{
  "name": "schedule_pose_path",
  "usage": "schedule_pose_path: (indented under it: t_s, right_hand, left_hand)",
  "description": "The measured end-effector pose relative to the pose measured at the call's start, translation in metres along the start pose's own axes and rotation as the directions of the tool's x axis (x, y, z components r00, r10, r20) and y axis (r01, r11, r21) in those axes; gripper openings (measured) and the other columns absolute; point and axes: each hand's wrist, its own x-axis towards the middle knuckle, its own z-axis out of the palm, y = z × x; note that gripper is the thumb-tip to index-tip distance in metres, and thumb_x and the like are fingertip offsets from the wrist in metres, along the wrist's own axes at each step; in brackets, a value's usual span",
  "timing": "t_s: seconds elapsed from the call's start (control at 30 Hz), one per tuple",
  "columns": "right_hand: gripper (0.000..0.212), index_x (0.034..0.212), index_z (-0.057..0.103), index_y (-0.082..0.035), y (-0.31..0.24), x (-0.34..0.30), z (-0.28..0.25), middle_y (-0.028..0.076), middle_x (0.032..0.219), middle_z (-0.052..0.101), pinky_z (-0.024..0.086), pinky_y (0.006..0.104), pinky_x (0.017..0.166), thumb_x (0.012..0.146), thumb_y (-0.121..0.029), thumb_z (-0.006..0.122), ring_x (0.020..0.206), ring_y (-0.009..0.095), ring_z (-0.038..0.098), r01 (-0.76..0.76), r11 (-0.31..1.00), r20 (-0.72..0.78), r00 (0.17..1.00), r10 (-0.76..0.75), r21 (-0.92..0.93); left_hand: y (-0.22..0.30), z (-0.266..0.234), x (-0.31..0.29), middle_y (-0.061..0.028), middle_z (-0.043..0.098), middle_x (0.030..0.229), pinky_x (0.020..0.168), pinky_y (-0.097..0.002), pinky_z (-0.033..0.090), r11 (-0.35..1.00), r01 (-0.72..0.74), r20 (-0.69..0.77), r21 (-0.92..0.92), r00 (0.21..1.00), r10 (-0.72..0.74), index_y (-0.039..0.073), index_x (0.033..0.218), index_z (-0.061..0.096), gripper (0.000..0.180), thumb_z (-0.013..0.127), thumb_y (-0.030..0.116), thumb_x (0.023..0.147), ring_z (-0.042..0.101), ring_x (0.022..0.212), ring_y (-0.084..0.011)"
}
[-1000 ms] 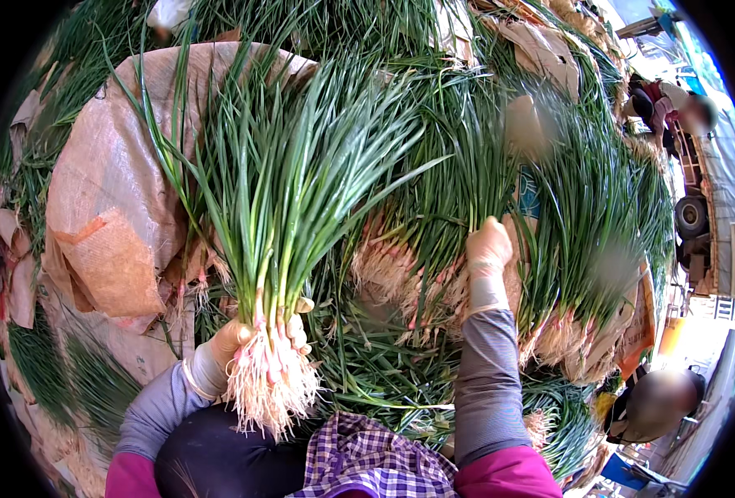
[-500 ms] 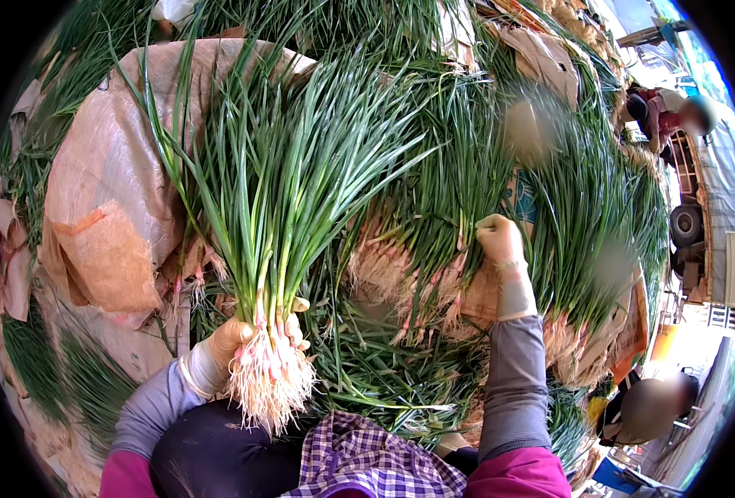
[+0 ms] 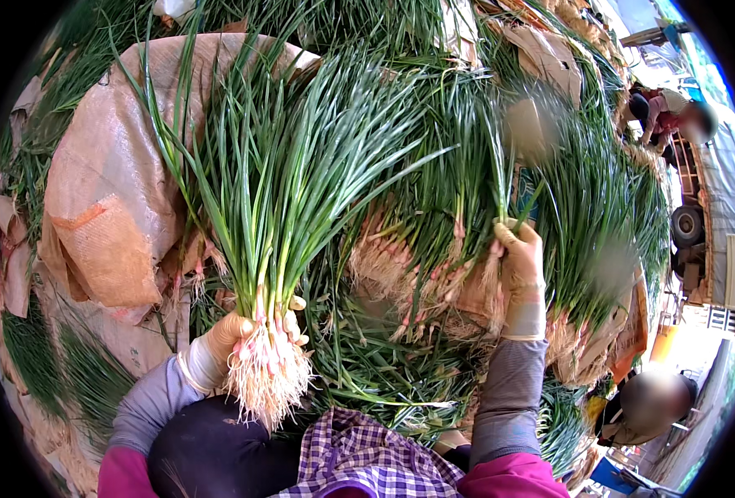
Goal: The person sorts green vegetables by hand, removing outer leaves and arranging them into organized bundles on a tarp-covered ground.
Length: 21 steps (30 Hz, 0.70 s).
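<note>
A risk of slipping was judged to lie with the large bunch of green-leaved bulbs (image 3: 272,249), left of centre in the frame: its many stems were gathered at one narrow place while the leaves were spread wide above, so outer stems could be lost if the hold were loosened. Tangling could also be caused where its leaf tips were crossed with those of the plant row (image 3: 434,241) at centre. At right of centre, leaves of the slim sprig (image 3: 495,270) could be torn or snagged if it were pulled sharply against the crowded foliage beside it.

The bunch was clasped by the gloved left hand (image 3: 233,336), lower left of centre, with fingers curled closely round the stem bases, just above the hanging pale roots (image 3: 268,378). The sprig was pinched narrowly between thumb and forefinger of the gloved right hand (image 3: 522,257); how many stalks were held could not be made out.
</note>
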Motion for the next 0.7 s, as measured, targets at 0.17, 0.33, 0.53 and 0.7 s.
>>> schedule_pose_path:
  t_s: [0.17, 0.33, 0.53, 0.7]
  right_hand:
    - [0.016, 0.088, 0.057, 0.0, 0.021, -0.058, 0.051, 0.007, 0.071, 0.063, 0.049, 0.0264, 0.062, 0.088, -0.016, 0.061, 0.062, 0.016, 0.06, -0.041, 0.987, 0.384, 0.918, 0.098, -0.154]
    - [0.015, 0.086, 0.057, 0.002, 0.067, -0.117, 0.117, 0.01, 0.073, 0.066, 0.051, 0.0272, 0.062, 0.087, -0.012, 0.062, 0.067, 0.015, 0.064, -0.055, 0.982, 0.448, 0.884, 0.132, -0.181]
    - [0.033, 0.085, 0.056, 0.003, 0.085, -0.132, 0.157, 0.021, 0.071, 0.063, 0.05, 0.0404, 0.061, 0.083, -0.029, 0.065, 0.067, 0.037, 0.063, 0.353, 0.788, 0.42, 0.898, -0.133, -0.505]
    - [0.017, 0.086, 0.057, -0.001, 0.065, -0.099, 0.113, 0.01, 0.065, 0.062, 0.051, 0.0275, 0.046, 0.087, -0.017, 0.06, 0.053, 0.017, 0.062, 0.407, 0.601, 0.27, 0.912, -0.308, -0.688]
  left_hand:
    - [-0.005, -0.003, 0.005, -0.0175, 0.057, 0.12, 0.104, -0.0438, 0.036, 0.998, 0.034, -0.005, 0.062, 0.999, -0.034, -0.002, 0.126, 0.045, 0.064, 0.066, 0.013, 0.068, 0.051, 0.117, -0.0318]
    - [-0.011, 0.002, 0.015, -0.0182, 0.058, 0.115, 0.095, -0.0388, 0.042, 0.972, 0.129, -0.091, 0.198, 0.989, -0.113, -0.004, 0.128, 0.043, 0.072, 0.073, 0.019, 0.067, 0.057, 0.105, -0.0267]
    - [-0.005, -0.004, 0.01, -0.0168, 0.063, 0.101, 0.077, -0.032, 0.053, 0.914, 0.219, -0.201, 0.341, 0.967, -0.157, -0.005, 0.125, 0.045, 0.064, 0.07, 0.015, 0.07, 0.064, 0.086, -0.0229]
    - [-0.01, 0.001, 0.013, -0.0181, 0.057, 0.116, 0.073, -0.0294, 0.052, 0.974, 0.092, -0.167, 0.208, 0.984, -0.057, -0.004, 0.13, 0.041, 0.063, 0.062, 0.006, 0.071, 0.062, 0.086, -0.0208]
